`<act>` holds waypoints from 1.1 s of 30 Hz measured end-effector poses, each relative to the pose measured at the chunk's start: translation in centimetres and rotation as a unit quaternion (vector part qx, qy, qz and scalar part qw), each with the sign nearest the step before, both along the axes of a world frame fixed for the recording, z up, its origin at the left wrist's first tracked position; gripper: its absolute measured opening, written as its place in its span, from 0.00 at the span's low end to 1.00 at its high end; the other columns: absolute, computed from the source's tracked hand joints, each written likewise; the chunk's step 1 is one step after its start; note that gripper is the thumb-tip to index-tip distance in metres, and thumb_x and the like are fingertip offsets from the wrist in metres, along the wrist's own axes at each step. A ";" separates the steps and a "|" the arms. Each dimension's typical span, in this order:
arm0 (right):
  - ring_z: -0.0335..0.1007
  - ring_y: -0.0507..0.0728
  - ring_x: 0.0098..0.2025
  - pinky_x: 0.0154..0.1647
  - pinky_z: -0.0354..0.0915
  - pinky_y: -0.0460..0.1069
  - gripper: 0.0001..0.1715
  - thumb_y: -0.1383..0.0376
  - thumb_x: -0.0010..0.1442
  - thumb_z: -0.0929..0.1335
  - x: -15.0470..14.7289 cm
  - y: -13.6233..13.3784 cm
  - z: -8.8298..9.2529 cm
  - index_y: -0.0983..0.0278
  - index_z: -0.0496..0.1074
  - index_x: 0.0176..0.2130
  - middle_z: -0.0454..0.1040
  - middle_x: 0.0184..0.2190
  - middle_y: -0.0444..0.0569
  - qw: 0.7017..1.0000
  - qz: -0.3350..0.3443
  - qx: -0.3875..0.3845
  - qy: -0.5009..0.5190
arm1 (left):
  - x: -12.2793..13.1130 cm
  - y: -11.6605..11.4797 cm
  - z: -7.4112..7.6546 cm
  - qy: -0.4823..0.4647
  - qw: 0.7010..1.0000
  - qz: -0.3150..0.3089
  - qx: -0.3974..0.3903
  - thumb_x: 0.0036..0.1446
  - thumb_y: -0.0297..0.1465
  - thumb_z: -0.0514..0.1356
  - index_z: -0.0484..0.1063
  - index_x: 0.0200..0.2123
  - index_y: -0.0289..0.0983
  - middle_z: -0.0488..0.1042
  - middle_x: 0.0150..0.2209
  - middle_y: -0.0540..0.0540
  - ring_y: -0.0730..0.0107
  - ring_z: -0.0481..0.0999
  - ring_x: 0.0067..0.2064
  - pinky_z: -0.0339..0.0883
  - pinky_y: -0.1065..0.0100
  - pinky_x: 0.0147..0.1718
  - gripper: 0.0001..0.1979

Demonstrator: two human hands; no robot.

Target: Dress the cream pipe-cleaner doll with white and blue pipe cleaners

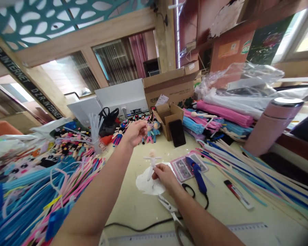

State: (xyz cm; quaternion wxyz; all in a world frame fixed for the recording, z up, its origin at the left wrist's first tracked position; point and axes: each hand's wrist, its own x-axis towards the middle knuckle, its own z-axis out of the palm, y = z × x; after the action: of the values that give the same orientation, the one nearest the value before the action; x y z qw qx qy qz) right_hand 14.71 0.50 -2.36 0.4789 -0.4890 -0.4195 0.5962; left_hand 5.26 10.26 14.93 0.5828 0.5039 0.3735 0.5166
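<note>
My right hand (165, 176) pinches the lower part of a small white pipe-cleaner doll (152, 160). The doll has a pale round head and arms stretched out sideways, and stands over a crumpled white sheet (145, 184). Farther back, my left hand (137, 132) is raised with its fingers loosely bent, and I see nothing held in it. Just right of those fingers are small dolls in pink and blue (151, 132); whether the hand touches them is unclear. Scissors (170, 208) lie below my right wrist, and a blue glue gun (198, 174) rests on a pink-edged card (179, 169).
Blue and pink pipe cleaners (41, 184) heap up on the left. Loose strips (246, 167) spread across the right, near a pink flask (274, 126). A phone (177, 132) leans on a small carton (166, 118). A black cord (141, 229) and a ruler (246, 227) lie in front.
</note>
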 end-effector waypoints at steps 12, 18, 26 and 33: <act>0.68 0.52 0.24 0.28 0.59 0.45 0.06 0.65 0.53 0.64 0.1 0.4 0.7 0.65 0.68 0.26 0.71 0.18 0.43 0.999 -0.011 -0.032 0.018 | 8.6 13.1 1.5 0.139 0.985 0.099 0.037 0.37 0.28 0.62 0.63 0.18 0.35 0.64 0.16 0.53 0.80 0.61 0.18 0.47 0.74 0.18 0.08; 0.68 0.51 0.24 0.28 0.59 0.45 0.07 0.65 0.54 0.64 0.2 0.5 0.6 0.65 0.68 0.27 0.73 0.20 0.44 0.999 -0.004 -0.035 -0.011 | 10.2 15.0 0.5 0.200 0.971 0.125 0.050 0.36 0.26 0.62 0.63 0.16 0.35 0.64 0.15 0.52 0.78 0.61 0.17 0.45 0.73 0.18 0.08; 0.71 0.53 0.26 0.29 0.59 0.45 0.08 0.63 0.54 0.65 0.2 0.4 0.9 0.65 0.68 0.27 0.73 0.20 0.44 0.999 -0.005 -0.046 0.000 | 11.1 16.0 -0.4 0.271 0.950 0.141 0.069 0.35 0.26 0.61 0.62 0.14 0.36 0.61 0.12 0.51 0.77 0.58 0.16 0.44 0.72 0.17 0.08; 0.70 0.52 0.26 0.30 0.60 0.45 0.07 0.67 0.55 0.63 0.3 0.4 1.0 0.65 0.68 0.27 0.72 0.20 0.43 0.999 -0.004 -0.050 0.008 | 11.1 16.5 -1.2 0.312 0.937 0.141 0.075 0.36 0.27 0.62 0.62 0.13 0.36 0.60 0.11 0.51 0.77 0.56 0.15 0.44 0.72 0.17 0.09</act>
State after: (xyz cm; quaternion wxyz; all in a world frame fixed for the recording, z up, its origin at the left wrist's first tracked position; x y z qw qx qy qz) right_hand 14.99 0.92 -1.37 0.4595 -0.5091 -0.3835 0.6186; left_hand 16.32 26.75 13.76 0.3186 0.6239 0.5642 0.4368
